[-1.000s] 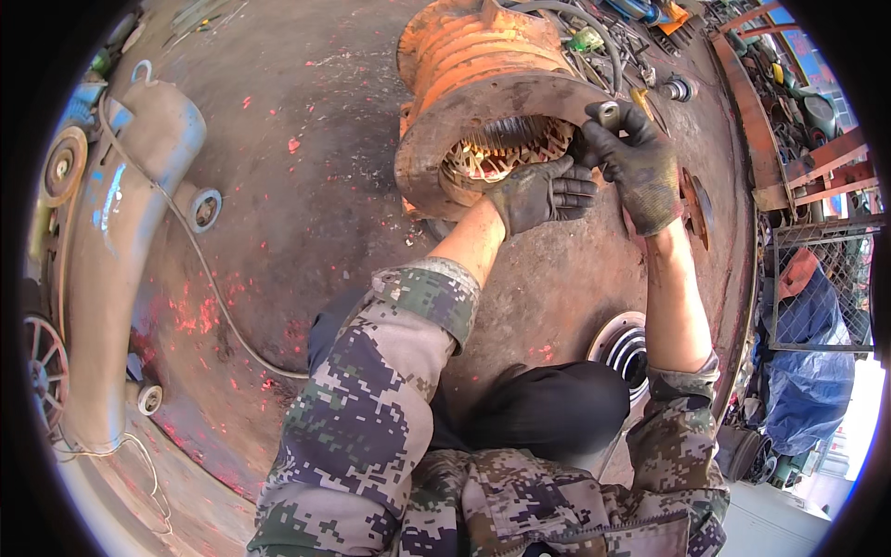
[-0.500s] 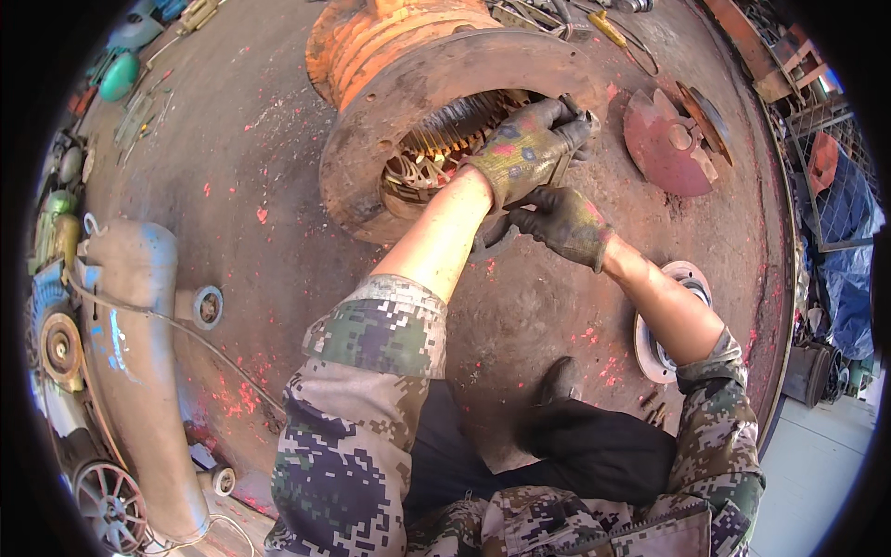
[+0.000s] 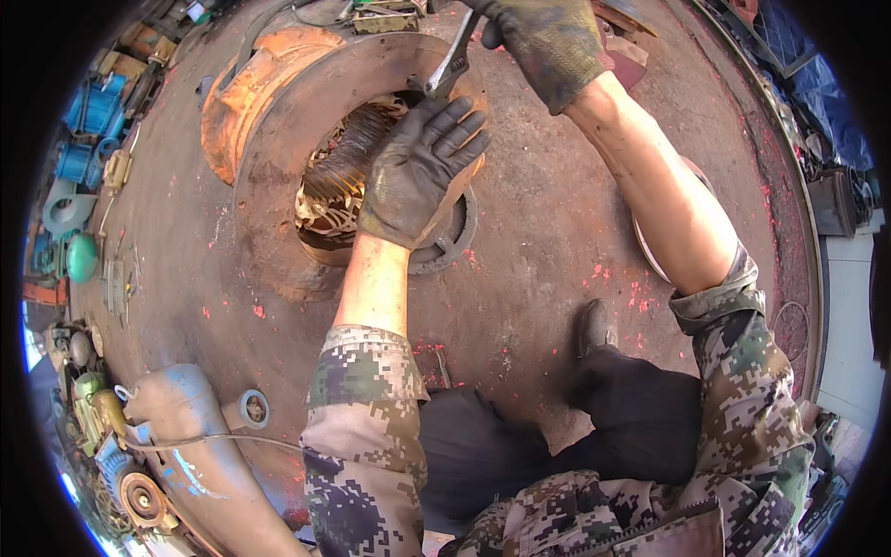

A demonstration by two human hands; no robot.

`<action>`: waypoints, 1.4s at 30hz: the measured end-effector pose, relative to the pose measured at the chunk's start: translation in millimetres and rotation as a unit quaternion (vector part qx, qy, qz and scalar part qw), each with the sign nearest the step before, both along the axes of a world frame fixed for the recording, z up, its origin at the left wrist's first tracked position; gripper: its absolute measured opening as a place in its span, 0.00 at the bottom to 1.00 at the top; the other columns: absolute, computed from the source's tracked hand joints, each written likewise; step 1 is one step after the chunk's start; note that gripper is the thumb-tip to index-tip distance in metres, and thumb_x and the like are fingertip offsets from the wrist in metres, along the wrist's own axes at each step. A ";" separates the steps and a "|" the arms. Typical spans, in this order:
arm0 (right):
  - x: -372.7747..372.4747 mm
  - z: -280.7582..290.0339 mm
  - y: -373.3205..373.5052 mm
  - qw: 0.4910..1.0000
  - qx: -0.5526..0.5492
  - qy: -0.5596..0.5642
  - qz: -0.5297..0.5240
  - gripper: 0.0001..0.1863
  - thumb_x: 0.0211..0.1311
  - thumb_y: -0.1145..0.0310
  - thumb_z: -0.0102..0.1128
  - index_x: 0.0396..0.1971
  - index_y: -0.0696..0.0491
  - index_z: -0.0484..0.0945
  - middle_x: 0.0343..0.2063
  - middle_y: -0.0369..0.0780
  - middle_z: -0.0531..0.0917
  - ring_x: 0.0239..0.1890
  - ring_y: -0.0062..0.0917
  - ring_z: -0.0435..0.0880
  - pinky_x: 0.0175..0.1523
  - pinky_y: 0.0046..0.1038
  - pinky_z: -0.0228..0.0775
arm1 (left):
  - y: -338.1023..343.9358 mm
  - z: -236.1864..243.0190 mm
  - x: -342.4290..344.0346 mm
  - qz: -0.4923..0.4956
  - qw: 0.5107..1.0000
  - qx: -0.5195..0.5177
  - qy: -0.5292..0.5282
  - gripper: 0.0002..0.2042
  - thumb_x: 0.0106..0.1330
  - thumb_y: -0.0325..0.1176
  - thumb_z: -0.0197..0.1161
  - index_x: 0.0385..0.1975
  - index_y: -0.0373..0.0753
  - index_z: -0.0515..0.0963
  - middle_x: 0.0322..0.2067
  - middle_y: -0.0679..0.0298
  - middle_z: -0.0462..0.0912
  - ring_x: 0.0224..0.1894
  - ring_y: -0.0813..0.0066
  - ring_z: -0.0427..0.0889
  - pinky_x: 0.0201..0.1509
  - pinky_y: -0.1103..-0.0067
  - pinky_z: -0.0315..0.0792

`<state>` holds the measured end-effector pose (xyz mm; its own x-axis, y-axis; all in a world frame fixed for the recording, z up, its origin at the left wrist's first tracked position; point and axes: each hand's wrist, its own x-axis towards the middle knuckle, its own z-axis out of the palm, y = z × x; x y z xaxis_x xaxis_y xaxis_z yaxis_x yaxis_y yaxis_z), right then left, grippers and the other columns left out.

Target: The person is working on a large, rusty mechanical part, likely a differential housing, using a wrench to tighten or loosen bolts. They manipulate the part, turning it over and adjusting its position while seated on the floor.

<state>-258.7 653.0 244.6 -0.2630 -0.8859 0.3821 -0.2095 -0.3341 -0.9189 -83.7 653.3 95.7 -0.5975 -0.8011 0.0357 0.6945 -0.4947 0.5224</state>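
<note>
An orange motor housing (image 3: 223, 121) lies on its side with its rusty round flange (image 3: 264, 200) toward me. Inside its opening, loops of winding (image 3: 325, 209) show. My left hand (image 3: 418, 176), in a dark worn glove, is open with the palm up and fingers spread, over the right side of the opening. Farther up and to the right, my gloved right hand (image 3: 548, 51) is closed around a metal wrench (image 3: 457, 58), partly cut off by the top edge. The wrench's lower end points at the flange, just above my left fingertips; whether it touches cannot be told.
A dark ring (image 3: 457, 249) shows below the flange. At lower left lies a grey-blue metal cylinder (image 3: 190, 399) with a cable (image 3: 223, 436) across it. Machine parts, including a green dome (image 3: 82, 257), line the left side. My shoe (image 3: 596, 325) rests on the stained floor.
My right hand has risen from the flange's lower edge to the top of the view, with the wrench now showing. My left hand has turned palm up and opened. The whole view has shifted.
</note>
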 end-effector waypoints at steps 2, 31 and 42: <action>34.7 -7.4 2.4 0.977 -0.028 0.205 0.042 0.16 0.69 0.56 0.68 0.43 0.54 0.85 0.28 0.33 0.86 0.25 0.13 0.81 0.28 0.18 0.71 | -6.4 -8.8 26.5 -0.080 0.992 0.038 0.087 0.26 0.82 0.49 0.46 0.67 0.35 0.68 0.63 0.46 0.76 0.66 0.45 0.74 0.75 0.49 0.65; -61.9 -90.2 -13.8 0.953 0.036 -0.234 0.192 0.23 0.70 0.54 0.66 0.51 0.58 0.78 0.42 0.40 0.84 0.45 0.25 0.86 0.52 0.27 0.80 | -1.1 34.9 -46.7 -0.016 0.996 0.040 -0.077 0.39 0.73 0.67 0.51 0.56 0.27 0.75 0.48 0.50 0.82 0.49 0.60 0.81 0.55 0.67 0.78; 39.3 -127.6 23.8 0.747 -0.314 0.527 0.257 0.13 0.53 0.60 0.65 0.36 0.49 0.82 0.40 0.39 0.82 0.50 0.37 0.81 0.59 0.39 0.75 | 9.8 11.6 62.4 -0.057 0.982 0.078 -0.163 0.43 0.70 0.72 0.49 0.72 0.40 0.64 0.68 0.53 0.71 0.70 0.54 0.69 0.76 0.55 0.61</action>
<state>-219.4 676.7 116.9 0.7892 -0.3264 0.5203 -0.4025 -0.9147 0.0367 -21.4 663.1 107.3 -0.6429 -0.7089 -0.2900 0.4383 -0.6510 0.6198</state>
